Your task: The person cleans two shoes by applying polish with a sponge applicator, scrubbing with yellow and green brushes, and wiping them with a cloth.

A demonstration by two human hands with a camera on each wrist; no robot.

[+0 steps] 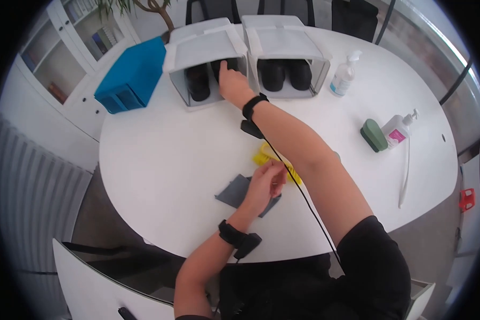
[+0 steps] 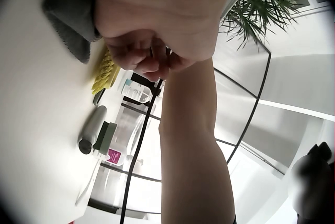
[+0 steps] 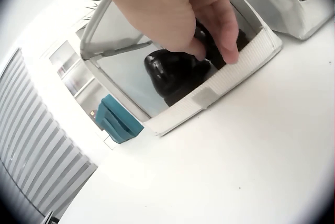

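My right hand (image 1: 233, 84) reaches into the mouth of the left white box (image 1: 205, 45). In the right wrist view its thumb and fingers pinch one black shoe (image 3: 208, 43), mostly covered by the hand. A second black shoe (image 1: 198, 82) stands beside it in the box. Loosely curled, my left hand (image 1: 263, 185) hovers by a yellow-bristled brush (image 1: 262, 158), with nothing visible between its fingers. Under that hand a dark grey cloth (image 1: 232, 192) lies on the table, partly covered by it.
Another white box (image 1: 282, 40) with a pair of black shoes (image 1: 273, 76) stands alongside. A blue folder box (image 1: 133, 74) is at the left. On the right are a clear pump bottle (image 1: 342, 74), a green brush (image 1: 374, 135) and a white pump bottle (image 1: 397, 130). A cable crosses the right arm.
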